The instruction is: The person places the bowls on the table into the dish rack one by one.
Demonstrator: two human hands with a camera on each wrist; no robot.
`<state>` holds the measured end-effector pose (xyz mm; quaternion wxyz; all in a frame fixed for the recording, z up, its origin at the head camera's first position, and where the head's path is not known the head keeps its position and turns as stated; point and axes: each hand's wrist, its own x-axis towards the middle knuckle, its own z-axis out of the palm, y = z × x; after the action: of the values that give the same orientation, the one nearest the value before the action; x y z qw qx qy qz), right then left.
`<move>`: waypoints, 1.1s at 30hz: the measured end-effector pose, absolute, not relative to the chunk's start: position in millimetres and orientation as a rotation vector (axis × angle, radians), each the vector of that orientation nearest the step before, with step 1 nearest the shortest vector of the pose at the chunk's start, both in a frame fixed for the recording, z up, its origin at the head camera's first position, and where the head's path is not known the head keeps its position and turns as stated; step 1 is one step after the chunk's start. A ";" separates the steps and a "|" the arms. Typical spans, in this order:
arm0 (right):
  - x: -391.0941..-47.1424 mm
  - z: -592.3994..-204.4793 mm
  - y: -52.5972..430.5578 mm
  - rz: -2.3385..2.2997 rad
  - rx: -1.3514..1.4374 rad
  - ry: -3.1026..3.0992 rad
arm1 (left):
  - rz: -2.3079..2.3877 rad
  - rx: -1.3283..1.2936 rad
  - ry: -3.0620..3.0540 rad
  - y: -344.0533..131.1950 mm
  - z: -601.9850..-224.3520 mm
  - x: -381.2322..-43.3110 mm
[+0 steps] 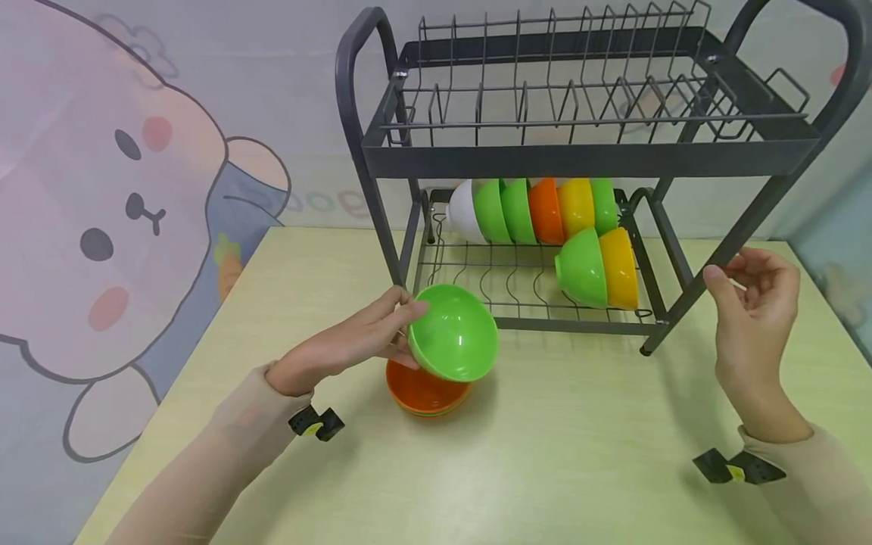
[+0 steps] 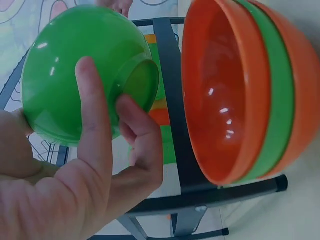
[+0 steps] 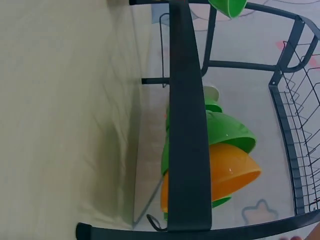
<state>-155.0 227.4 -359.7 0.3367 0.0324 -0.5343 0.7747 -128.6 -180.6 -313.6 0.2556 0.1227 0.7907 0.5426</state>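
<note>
My left hand point(image 1: 371, 329) holds a green bowl point(image 1: 455, 333) by its side, thumb over the rim and fingers against the outside. In the left wrist view, its fingertips touch the green bowl point(image 2: 85, 40) near the foot. Below it on the table stands a stack of bowls point(image 1: 425, 390), an orange one on top; the left wrist view shows green and orange layers under that orange bowl point(image 2: 220, 100). My right hand point(image 1: 756, 325) is beside the right front leg of the dark dish rack point(image 1: 593, 160), fingers loosely curled, holding nothing; whether it touches the leg I cannot tell.
On the rack's lower shelf point(image 1: 518, 284), a back row of white, green, orange and yellow bowls point(image 1: 545, 212) stands on edge. In front of it, a green bowl point(image 1: 582, 269) and a yellow bowl point(image 1: 620, 269) lean together at right. The upper wire tier point(image 1: 524, 113) overhangs them.
</note>
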 end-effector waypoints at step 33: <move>-177.5 -333.9 204.1 2.210 0.129 -1.212 | 1.525 0.355 2.193 -113.9 -292.0 -172.1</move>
<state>-177.5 204.1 -333.9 0.3042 0.0485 -0.4575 0.8342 -172.1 -113.9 -292.0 0.2214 0.1283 0.7937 0.5519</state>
